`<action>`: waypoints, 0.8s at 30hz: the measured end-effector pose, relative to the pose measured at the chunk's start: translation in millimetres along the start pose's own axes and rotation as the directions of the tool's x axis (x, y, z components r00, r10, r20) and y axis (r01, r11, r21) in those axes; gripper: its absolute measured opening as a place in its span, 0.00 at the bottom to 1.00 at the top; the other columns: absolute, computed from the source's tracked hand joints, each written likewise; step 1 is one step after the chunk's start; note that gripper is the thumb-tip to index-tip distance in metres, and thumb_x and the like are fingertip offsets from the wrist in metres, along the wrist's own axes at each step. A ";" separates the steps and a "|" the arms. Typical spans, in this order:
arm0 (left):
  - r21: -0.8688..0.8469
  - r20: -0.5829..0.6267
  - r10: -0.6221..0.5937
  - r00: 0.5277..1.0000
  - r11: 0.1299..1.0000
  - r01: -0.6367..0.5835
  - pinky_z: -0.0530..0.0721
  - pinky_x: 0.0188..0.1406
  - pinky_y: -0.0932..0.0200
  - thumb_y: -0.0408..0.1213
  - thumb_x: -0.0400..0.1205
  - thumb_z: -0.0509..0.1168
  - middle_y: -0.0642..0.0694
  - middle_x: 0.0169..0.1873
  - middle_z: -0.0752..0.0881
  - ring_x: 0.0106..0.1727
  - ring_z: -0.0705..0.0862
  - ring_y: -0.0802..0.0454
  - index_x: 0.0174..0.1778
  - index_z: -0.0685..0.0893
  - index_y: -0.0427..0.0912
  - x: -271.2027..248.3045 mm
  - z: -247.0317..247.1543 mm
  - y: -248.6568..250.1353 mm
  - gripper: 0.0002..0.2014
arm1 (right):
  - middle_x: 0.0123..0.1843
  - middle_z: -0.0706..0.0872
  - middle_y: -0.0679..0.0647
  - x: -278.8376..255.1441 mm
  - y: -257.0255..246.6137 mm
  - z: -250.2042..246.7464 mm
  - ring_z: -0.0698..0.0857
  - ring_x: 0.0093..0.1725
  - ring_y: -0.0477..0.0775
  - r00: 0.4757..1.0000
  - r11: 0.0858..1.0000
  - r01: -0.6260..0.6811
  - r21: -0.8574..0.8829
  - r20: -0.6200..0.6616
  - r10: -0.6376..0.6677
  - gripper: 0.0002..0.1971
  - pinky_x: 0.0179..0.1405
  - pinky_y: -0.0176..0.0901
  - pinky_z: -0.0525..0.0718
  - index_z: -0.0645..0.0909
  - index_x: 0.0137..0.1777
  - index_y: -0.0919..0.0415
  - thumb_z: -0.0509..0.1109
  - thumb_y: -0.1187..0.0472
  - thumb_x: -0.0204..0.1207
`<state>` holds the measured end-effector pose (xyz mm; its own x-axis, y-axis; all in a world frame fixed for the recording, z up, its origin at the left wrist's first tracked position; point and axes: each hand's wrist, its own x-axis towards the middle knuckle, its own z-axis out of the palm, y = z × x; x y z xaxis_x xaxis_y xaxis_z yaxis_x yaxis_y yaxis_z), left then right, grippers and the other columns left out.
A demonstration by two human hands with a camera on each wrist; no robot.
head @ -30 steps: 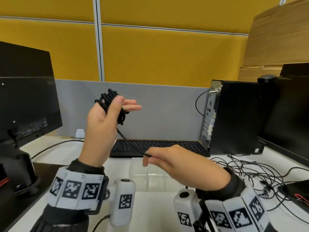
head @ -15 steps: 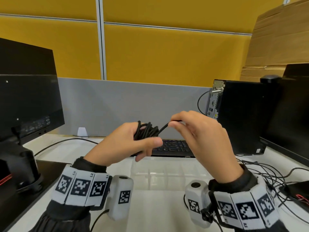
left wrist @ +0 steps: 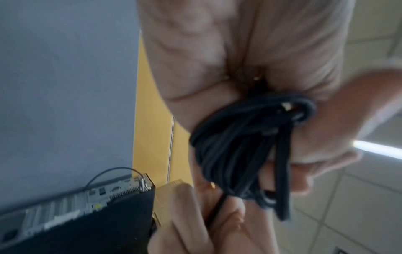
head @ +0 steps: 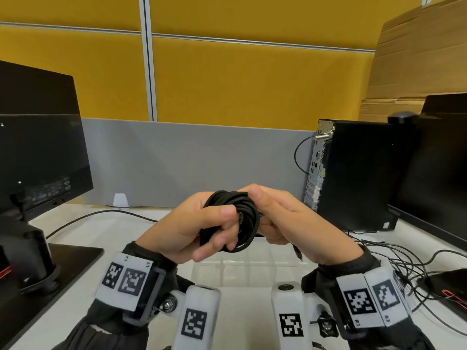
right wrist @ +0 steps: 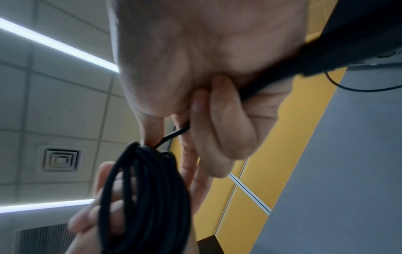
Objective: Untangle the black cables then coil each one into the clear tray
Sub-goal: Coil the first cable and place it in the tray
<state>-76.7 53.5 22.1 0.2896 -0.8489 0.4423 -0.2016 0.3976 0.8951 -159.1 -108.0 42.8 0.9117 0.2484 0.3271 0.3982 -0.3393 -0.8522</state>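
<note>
Up above the clear tray (head: 252,267), the left hand (head: 192,228) grips the coiled black cable (head: 232,218) while the right hand (head: 283,218) pinches its loose tail (plug dangling), which could spring the loops apart if released early.

The black cable (head: 233,221) is wound into a tight coil of many loops, held upright in the air above the desk and pinched between both hands, its loops wrapped round the left hand's fingers. One short free end (head: 297,251) hangs down under the right hand. The clear tray (head: 252,271) sits on the white desk directly below, shallow and transparent.
</note>
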 end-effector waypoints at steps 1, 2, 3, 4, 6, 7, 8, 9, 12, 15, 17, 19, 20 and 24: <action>0.018 -0.020 -0.016 1.000 1.000 0.017 0.79 0.36 0.69 0.54 0.72 0.71 0.56 0.17 0.79 0.13 0.73 0.65 0.27 0.79 0.50 0.5 -0.5 -1.0 0.15 | 0.24 0.67 0.41 0.4 -0.1 0.5 0.58 0.23 0.43 1.000 1.000 0.004 -0.014 -0.002 -0.004 0.27 0.20 0.29 0.58 0.77 0.54 0.67 0.54 0.41 0.80; 0.050 -0.046 -0.035 0.998 0.998 0.037 0.79 0.36 0.68 0.55 0.71 0.72 0.55 0.17 0.80 0.15 0.75 0.64 0.27 0.79 0.51 1.3 -0.2 -0.6 0.15 | 0.26 0.72 0.44 1.1 -0.5 1.1 0.60 0.22 0.40 1.000 0.999 0.011 -0.036 -0.008 -0.011 0.25 0.20 0.27 0.60 0.77 0.53 0.64 0.56 0.41 0.80; 0.090 -0.075 -0.045 0.996 0.995 0.052 0.78 0.37 0.67 0.56 0.71 0.71 0.53 0.17 0.81 0.17 0.76 0.62 0.27 0.80 0.52 1.8 0.2 0.0 0.14 | 0.30 0.76 0.49 2.3 -0.2 1.8 0.64 0.21 0.39 1.000 0.998 0.022 -0.063 -0.021 -0.023 0.22 0.20 0.26 0.62 0.77 0.52 0.62 0.58 0.41 0.79; 0.123 -0.111 -0.054 0.992 0.990 0.068 0.77 0.37 0.65 0.55 0.71 0.70 0.52 0.17 0.81 0.19 0.77 0.61 0.26 0.81 0.52 2.2 0.1 1.2 0.13 | 0.33 0.79 0.53 3.5 0.3 2.5 0.67 0.21 0.39 0.999 0.996 0.033 -0.084 -0.036 -0.036 0.20 0.20 0.25 0.63 0.77 0.52 0.61 0.59 0.43 0.78; 0.183 -0.208 -0.071 0.975 0.977 0.111 0.75 0.38 0.58 0.49 0.74 0.70 0.50 0.18 0.81 0.22 0.78 0.56 0.26 0.83 0.49 2.4 -1.6 4.4 0.12 | 0.35 0.81 0.52 4.4 -1.1 3.4 0.73 0.22 0.37 0.996 0.995 0.048 -0.083 -0.067 -0.053 0.17 0.20 0.23 0.67 0.77 0.51 0.64 0.59 0.49 0.79; 0.214 -0.264 -0.074 0.962 0.968 0.133 0.75 0.38 0.58 0.46 0.75 0.70 0.49 0.18 0.80 0.25 0.78 0.54 0.28 0.85 0.46 1.8 -3.1 6.0 0.12 | 0.34 0.82 0.48 4.2 -1.5 2.9 0.76 0.23 0.35 0.995 0.996 0.056 -0.074 -0.077 -0.061 0.14 0.22 0.22 0.70 0.76 0.50 0.66 0.60 0.53 0.81; 0.240 -0.313 -0.069 0.947 0.959 0.149 0.76 0.36 0.61 0.43 0.75 0.69 0.48 0.19 0.79 0.26 0.77 0.54 0.33 0.86 0.40 1.4 -4.4 7.6 0.11 | 0.31 0.83 0.43 3.9 -1.6 2.0 0.78 0.24 0.33 0.994 0.995 0.060 -0.079 -0.084 -0.067 0.12 0.23 0.21 0.72 0.76 0.50 0.67 0.60 0.57 0.81; 0.274 -0.352 -0.046 0.935 0.950 0.149 0.77 0.35 0.63 0.43 0.75 0.68 0.47 0.20 0.79 0.27 0.77 0.54 0.39 0.87 0.36 1.2 -5.4 8.6 0.12 | 0.28 0.82 0.39 4.3 -1.3 1.2 0.79 0.24 0.32 0.993 0.993 0.062 -0.101 -0.092 -0.071 0.10 0.24 0.21 0.72 0.77 0.50 0.67 0.61 0.59 0.82; 0.444 -0.413 0.095 0.906 0.889 0.110 0.74 0.31 0.71 0.48 0.77 0.68 0.53 0.23 0.78 0.28 0.76 0.59 0.42 0.86 0.41 4.7 0.9 8.6 0.12 | 0.20 0.74 0.36 5.0 0.7 0.5 0.74 0.20 0.37 0.987 0.995 0.076 -0.072 -0.136 -0.085 0.13 0.20 0.24 0.69 0.77 0.50 0.68 0.62 0.56 0.80; 0.635 -0.420 0.222 0.880 0.764 0.111 0.70 0.29 0.72 0.54 0.79 0.60 0.57 0.25 0.77 0.27 0.73 0.63 0.38 0.80 0.47 9.4 7.9 6.2 0.14 | 0.18 0.72 0.37 6.0 0.1 -0.6 0.72 0.17 0.38 0.979 0.995 0.089 -0.035 -0.182 -0.094 0.12 0.17 0.25 0.67 0.77 0.49 0.67 0.60 0.58 0.81; 0.691 -0.424 0.275 0.863 0.714 0.112 0.72 0.29 0.69 0.58 0.78 0.57 0.57 0.26 0.78 0.28 0.74 0.62 0.37 0.77 0.50 8.9 7.4 7.2 0.15 | 0.21 0.78 0.36 3.8 -1.4 -5.8 0.78 0.22 0.33 0.972 0.987 0.109 -0.116 -0.196 -0.130 0.09 0.23 0.22 0.72 0.79 0.51 0.65 0.59 0.61 0.82; 0.715 -0.442 0.337 0.831 0.691 0.100 0.73 0.32 0.66 0.61 0.76 0.54 0.56 0.26 0.78 0.29 0.75 0.61 0.35 0.75 0.50 6.4 3.3 8.6 0.18 | 0.30 0.83 0.41 -1.4 -2.7 -17.1 0.77 0.24 0.35 0.960 0.940 0.115 -0.321 -0.205 -0.188 0.09 0.26 0.24 0.72 0.82 0.52 0.60 0.61 0.60 0.82; 0.722 -0.453 0.363 0.814 0.685 0.097 0.73 0.33 0.65 0.62 0.77 0.53 0.56 0.26 0.78 0.30 0.76 0.60 0.35 0.75 0.49 5.3 1.7 9.1 0.19 | 0.33 0.84 0.44 -4.5 -1.5 -24.3 0.75 0.25 0.38 0.954 0.894 0.104 -0.437 -0.210 -0.213 0.09 0.27 0.26 0.70 0.84 0.49 0.54 0.61 0.58 0.82; 0.702 -0.457 0.396 0.796 0.711 0.049 0.73 0.33 0.67 0.54 0.81 0.51 0.56 0.24 0.77 0.29 0.76 0.60 0.32 0.73 0.50 8.5 7.1 8.0 0.16 | 0.44 0.78 0.39 -12.6 8.6 -42.5 0.72 0.47 0.38 0.920 0.724 -0.025 -0.690 -0.299 -0.254 0.12 0.50 0.39 0.66 0.80 0.45 0.40 0.55 0.49 0.81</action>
<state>-82.5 47.0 32.6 0.5781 -0.3594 0.7326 -0.7859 -0.0036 0.6184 -162.9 -152.6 48.7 0.7677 0.0429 0.6394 0.3349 -0.8775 -0.3432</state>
